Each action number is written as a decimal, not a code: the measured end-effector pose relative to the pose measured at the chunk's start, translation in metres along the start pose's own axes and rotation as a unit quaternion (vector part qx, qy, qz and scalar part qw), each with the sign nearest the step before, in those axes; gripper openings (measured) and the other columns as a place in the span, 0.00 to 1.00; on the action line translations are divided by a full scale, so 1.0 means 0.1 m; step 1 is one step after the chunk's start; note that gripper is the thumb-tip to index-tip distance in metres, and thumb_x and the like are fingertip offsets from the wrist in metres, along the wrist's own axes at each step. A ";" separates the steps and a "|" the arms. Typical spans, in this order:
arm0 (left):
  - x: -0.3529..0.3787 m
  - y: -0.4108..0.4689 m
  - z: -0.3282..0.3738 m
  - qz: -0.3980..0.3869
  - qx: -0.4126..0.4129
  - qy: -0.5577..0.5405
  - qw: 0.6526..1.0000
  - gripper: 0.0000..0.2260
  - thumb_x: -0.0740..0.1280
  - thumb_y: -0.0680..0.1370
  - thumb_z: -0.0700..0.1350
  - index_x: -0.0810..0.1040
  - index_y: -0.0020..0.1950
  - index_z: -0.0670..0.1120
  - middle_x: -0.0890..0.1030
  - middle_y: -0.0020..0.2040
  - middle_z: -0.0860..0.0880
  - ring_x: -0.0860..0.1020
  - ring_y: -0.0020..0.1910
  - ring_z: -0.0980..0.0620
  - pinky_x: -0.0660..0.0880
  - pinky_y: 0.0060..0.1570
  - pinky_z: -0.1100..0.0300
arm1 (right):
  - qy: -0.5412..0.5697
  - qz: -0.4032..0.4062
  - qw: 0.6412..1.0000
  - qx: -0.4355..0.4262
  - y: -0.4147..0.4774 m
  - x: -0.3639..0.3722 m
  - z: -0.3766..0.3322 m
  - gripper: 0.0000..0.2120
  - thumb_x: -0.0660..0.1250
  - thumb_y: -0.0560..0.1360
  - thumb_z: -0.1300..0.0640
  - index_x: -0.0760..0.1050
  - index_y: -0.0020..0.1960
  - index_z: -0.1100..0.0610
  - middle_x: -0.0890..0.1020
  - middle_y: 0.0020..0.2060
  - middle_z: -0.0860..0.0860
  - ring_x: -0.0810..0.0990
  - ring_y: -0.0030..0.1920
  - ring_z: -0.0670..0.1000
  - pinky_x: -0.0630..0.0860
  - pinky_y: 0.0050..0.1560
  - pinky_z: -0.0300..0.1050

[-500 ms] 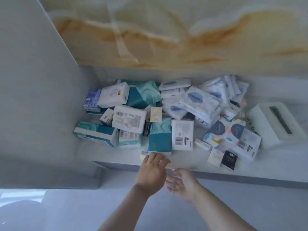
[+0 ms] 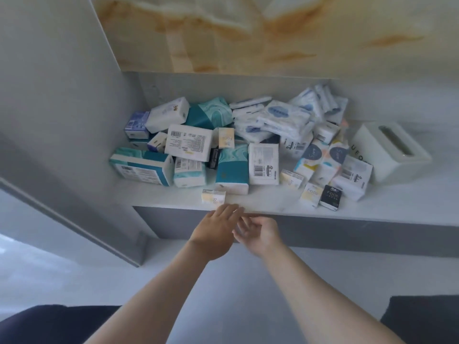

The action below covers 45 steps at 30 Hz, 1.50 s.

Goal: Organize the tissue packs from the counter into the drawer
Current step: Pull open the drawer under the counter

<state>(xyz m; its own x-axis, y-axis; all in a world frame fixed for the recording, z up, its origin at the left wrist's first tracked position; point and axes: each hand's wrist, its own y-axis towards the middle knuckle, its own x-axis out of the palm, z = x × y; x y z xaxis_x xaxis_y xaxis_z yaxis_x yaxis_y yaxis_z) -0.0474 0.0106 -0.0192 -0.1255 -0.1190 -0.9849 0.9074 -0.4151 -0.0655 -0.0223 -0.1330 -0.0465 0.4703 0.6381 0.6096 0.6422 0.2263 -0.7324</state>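
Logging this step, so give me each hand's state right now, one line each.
Left hand: open, fingers out at the counter edge, holding nothing, just short of the small yellow pack.
Right hand: open, fingers loosely curled, empty.

Tissue packs [image 2: 238, 145] heaped on counter [image 2: 397, 207]

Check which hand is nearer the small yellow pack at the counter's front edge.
Left. The left hand has its fingertips just below the small yellow pack, almost touching it. The right hand sits lower and off to the right, below the counter edge.
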 end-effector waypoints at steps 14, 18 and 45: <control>-0.06 -0.35 0.16 -0.086 -0.073 0.035 0.993 0.30 0.63 0.79 0.48 0.56 0.79 0.49 0.61 0.76 0.48 0.62 0.73 0.46 0.57 0.73 0.52 | -0.593 0.177 0.785 -0.009 -0.71 -0.14 0.07 0.11 0.58 0.75 0.56 0.78 0.50 0.57 0.85 0.41 0.56 0.83 0.36 0.57 0.77 0.43 0.45; -0.08 -0.48 0.16 -0.161 -0.094 0.012 0.982 0.28 0.64 0.78 0.47 0.60 0.77 0.50 0.67 0.71 0.47 0.67 0.69 0.45 0.66 0.66 0.51 | -0.822 0.173 0.492 -0.229 -0.93 -0.08 0.06 0.10 0.57 0.76 0.54 0.77 0.51 0.52 0.80 0.52 0.52 0.78 0.53 0.57 0.75 0.49 0.47; -0.13 -0.89 0.48 -0.355 -0.182 -0.114 0.910 0.11 0.64 0.73 0.55 0.82 0.45 0.50 0.84 0.45 0.53 0.82 0.40 0.52 0.78 0.52 0.56 | -0.911 -0.089 0.398 0.061 -1.11 -0.42 0.07 0.12 0.59 0.76 0.56 0.82 0.47 0.52 0.83 0.38 0.47 0.81 0.36 0.53 0.71 0.36 0.40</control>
<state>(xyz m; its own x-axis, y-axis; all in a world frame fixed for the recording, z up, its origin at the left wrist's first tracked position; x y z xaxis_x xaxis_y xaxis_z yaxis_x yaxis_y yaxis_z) -0.1455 0.0054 0.0068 -0.7735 -0.1383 -0.6185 0.6335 -0.1390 -0.7612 -0.1180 -0.1797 0.0066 -0.8671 0.0536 -0.4952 0.4807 0.3501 -0.8039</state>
